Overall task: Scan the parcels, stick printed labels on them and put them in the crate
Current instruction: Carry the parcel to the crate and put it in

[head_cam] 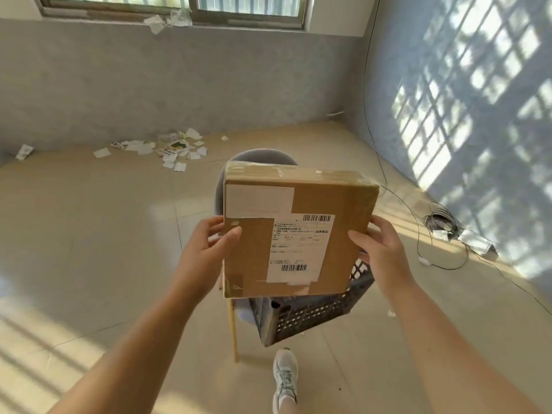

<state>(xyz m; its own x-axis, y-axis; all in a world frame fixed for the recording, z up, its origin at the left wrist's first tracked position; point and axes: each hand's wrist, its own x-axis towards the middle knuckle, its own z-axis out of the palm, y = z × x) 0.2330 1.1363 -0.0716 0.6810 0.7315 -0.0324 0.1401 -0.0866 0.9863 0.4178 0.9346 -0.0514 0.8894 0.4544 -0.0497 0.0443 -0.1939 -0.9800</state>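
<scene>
Both hands, left hand (206, 246) and right hand (378, 249), are gripping a labelled cardboard parcel (298, 231) by its side edges (fingers curled round), above the dark crate (313, 318).

White label (300, 248) on my parcel (343, 204): top barcode (317, 218), bottom barcode (294, 267), bold "业务类型" at right. I can't read the finer print.

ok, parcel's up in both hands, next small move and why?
Likely lower the parcel into the crate just below it: a printed label is already on its face, the left hand and right hand hold its sides, and the crate sits on the chair.
</scene>
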